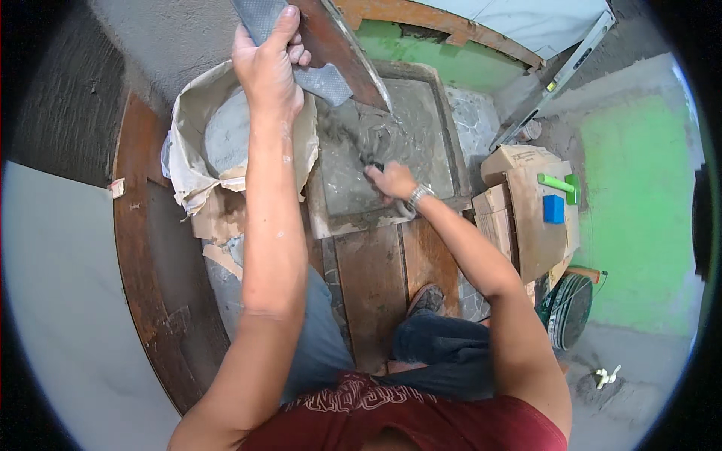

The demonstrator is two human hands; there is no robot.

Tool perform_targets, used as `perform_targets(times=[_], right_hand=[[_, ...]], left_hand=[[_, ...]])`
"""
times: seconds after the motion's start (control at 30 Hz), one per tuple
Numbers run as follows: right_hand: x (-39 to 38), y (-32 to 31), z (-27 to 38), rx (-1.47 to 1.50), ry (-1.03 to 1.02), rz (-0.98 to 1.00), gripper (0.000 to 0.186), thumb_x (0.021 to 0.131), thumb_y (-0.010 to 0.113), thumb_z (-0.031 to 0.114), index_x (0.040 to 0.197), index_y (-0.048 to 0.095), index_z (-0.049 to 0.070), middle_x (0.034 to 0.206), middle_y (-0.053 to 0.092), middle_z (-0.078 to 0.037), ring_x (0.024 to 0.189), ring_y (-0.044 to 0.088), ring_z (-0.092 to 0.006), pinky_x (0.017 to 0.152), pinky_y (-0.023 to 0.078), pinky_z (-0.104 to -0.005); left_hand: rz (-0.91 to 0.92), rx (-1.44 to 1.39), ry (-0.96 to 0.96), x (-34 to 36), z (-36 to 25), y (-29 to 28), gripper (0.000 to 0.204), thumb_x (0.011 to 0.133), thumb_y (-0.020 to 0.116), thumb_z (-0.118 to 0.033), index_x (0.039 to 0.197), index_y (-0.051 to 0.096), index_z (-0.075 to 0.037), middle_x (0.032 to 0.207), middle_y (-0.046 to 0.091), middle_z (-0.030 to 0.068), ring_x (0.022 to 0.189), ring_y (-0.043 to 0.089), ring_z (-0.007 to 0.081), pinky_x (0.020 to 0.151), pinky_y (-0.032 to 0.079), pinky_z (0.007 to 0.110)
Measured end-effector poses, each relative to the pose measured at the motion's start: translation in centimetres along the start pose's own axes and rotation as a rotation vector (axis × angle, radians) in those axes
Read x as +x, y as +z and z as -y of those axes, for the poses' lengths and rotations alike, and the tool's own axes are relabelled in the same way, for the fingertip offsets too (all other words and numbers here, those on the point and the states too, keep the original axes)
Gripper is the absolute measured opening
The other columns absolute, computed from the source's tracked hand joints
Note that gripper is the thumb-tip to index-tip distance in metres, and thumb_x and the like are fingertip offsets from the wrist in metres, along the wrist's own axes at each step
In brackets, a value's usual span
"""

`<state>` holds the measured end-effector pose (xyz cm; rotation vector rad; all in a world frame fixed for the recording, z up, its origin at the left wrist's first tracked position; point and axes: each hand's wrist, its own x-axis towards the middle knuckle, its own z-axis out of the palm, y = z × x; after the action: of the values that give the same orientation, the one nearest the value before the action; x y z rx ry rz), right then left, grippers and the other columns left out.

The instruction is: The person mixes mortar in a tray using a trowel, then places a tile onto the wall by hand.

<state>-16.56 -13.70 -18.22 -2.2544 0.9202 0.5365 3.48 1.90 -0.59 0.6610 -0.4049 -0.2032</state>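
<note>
High up on the left, my left hand (268, 71) is closed around a grey textured strip (327, 83) that lies against a long brown board (342, 52) with a pale straight edge. The board slants down so its lower end is over or touching the wet grey mortar (425, 120). That mortar lies in a square shallow tray (454, 143). My right hand (395, 183), with a metal watch at the wrist, is wrapped around a black-handled tool (374, 165) at the mortar. The tool's working end cannot be made out.
Left of the tray stands an open paper bag (197, 143) of grey powder. To the right are cardboard boxes (526, 233) with a green-handled tool (556, 183) and blue block (553, 210), a dark bucket (571, 312), and a spirit level (564, 79) leaning on the wall. Planks (368, 278) lie below.
</note>
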Motion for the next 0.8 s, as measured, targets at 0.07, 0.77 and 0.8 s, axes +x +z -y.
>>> perform_targets(times=[0.07, 0.77, 0.8], right_hand=[[2.3, -0.2, -2.0, -0.205, -0.094, -0.302, 0.056, 0.097, 0.052, 0.045, 0.084, 0.071, -0.006, 0.084, 0.072, -0.027, 0.085, 0.073, -0.0404, 0.085, 0.056, -0.0464], [-5.8, -10.3, -1.1, -0.827, -0.147, -0.231, 0.032, 0.092, 0.053, 0.027, 0.105, 0.073, 0.005, 0.104, 0.072, -0.021, 0.094, 0.072, -0.0358, 0.082, 0.058, -0.0465], [-6.2, -11.9, 0.0, -0.869, -0.198, -0.265, 0.030, 0.091, 0.053, 0.025, 0.102, 0.073, 0.006, 0.103, 0.073, -0.020, 0.092, 0.073, -0.0350, 0.079, 0.058, -0.0466]], left_hand=[[-0.005, -0.048, -0.032, -0.5, 0.6, 0.9, 0.023, 0.091, 0.073, -0.011, 0.102, 0.054, -0.007, 0.078, 0.054, 0.0016, 0.056, 0.043, 0.0072, 0.051, 0.038, 0.024], [-0.015, 0.091, 0.076, -0.7, -2.9, 1.9, 0.024, 0.090, 0.075, -0.009, 0.101, 0.054, -0.007, 0.076, 0.055, 0.0005, 0.055, 0.044, 0.0077, 0.049, 0.037, 0.024], [0.016, 0.051, 0.095, -0.1, -3.0, 1.0, 0.027, 0.088, 0.075, -0.005, 0.103, 0.052, -0.006, 0.077, 0.061, 0.0028, 0.055, 0.050, 0.0075, 0.045, 0.040, 0.023]])
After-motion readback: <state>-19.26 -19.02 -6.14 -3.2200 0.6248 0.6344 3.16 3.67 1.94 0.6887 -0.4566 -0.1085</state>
